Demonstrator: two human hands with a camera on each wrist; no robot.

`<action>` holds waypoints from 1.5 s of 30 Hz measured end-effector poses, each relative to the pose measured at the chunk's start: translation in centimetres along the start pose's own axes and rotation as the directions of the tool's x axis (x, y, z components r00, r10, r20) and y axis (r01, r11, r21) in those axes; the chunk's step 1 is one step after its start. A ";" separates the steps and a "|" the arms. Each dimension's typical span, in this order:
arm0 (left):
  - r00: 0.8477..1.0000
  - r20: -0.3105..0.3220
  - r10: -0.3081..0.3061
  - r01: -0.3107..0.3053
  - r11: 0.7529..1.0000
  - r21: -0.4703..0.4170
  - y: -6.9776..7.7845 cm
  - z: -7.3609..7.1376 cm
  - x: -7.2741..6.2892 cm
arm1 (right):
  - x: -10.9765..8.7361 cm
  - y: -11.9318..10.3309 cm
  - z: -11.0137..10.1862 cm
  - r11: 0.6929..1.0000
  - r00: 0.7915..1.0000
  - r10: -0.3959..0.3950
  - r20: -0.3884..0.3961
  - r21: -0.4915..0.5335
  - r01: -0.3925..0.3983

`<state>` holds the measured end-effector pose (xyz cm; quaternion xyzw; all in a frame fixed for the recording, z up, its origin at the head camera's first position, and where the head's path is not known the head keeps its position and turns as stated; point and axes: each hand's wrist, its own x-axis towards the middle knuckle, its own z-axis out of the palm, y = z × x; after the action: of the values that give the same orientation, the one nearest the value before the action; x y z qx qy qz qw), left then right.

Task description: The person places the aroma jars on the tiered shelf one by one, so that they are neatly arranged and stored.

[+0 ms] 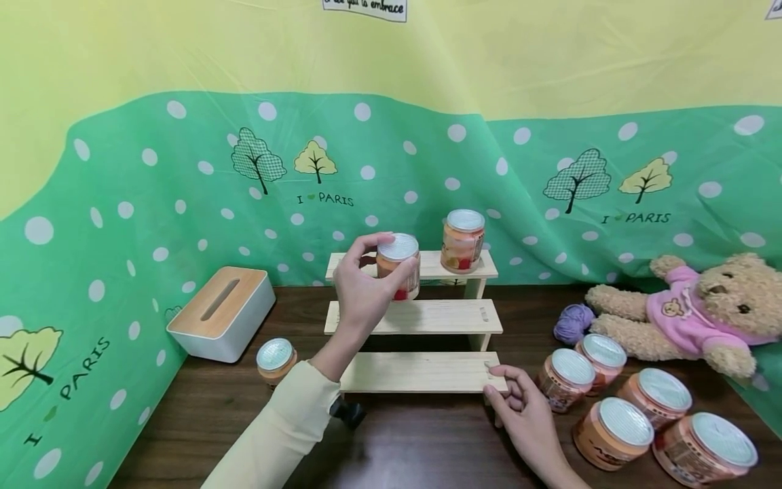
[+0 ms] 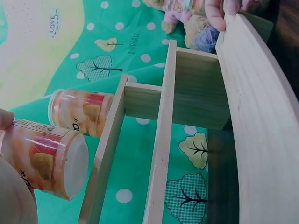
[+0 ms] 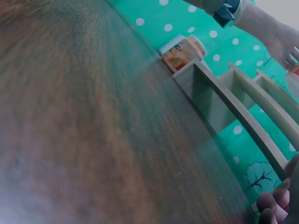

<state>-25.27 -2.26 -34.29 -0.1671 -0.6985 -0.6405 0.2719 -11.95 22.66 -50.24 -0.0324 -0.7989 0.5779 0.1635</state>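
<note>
In the head view my left hand [image 1: 360,288] grips a jar [image 1: 398,248] with a pale lid and orange label, thumb on one side and fingers on the other. The jar is held upright in front of the top tier of a three-step wooden shelf [image 1: 421,372]. From the left wrist view, the held jar [image 2: 46,158] hangs clear of the boards. A similar jar [image 1: 462,248] stands on the right of the top tier. My right hand [image 1: 527,415] pinches the right end of the lowest board; its fingers [image 3: 273,205] show at that board's end.
Several like jars [image 1: 624,420] stand on the dark table right of the shelf, and one jar [image 1: 276,360] stands to its left. A tissue box [image 1: 244,319] is at the left back. A teddy bear [image 1: 684,305] and purple yarn ball [image 1: 573,323] lie at the right.
</note>
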 end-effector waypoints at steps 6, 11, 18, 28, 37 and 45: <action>1.000 -0.016 -0.027 0.027 0.999 0.017 -0.4 0.7 0.8 | 0.1 0.2 0.2 1.000 1.000 0.003 0.005 0.007 -0.003; 0.999 -0.020 -0.043 0.043 0.999 -0.016 -0.6 1.3 1.3 | 0.2 0.1 0.3 1.000 1.000 0.011 -0.003 0.013 -0.011; 0.999 -0.017 -0.038 0.037 0.998 -0.042 -1.2 1.9 1.9 | 0.1 0.0 0.3 1.000 1.000 0.012 0.000 0.007 -0.012; 0.998 0.055 -0.031 0.030 1.000 0.003 -1.7 2.0 3.1 | 0.1 0.2 0.3 1.000 1.000 -0.012 -0.015 0.003 0.012; 0.996 0.085 -0.006 0.004 1.000 0.024 -2.5 2.5 3.9 | 0.1 0.2 0.2 1.000 1.000 -0.011 -0.007 0.011 0.011; 0.997 0.077 -0.001 -0.001 1.000 0.029 -2.8 3.1 4.0 | 0.1 0.4 0.1 0.999 1.000 -0.030 -0.006 0.030 0.030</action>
<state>-30.63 0.02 -34.26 -0.1877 -0.7177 -0.6234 0.2470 -12.10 22.68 -50.63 -0.0195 -0.7902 0.5871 0.1746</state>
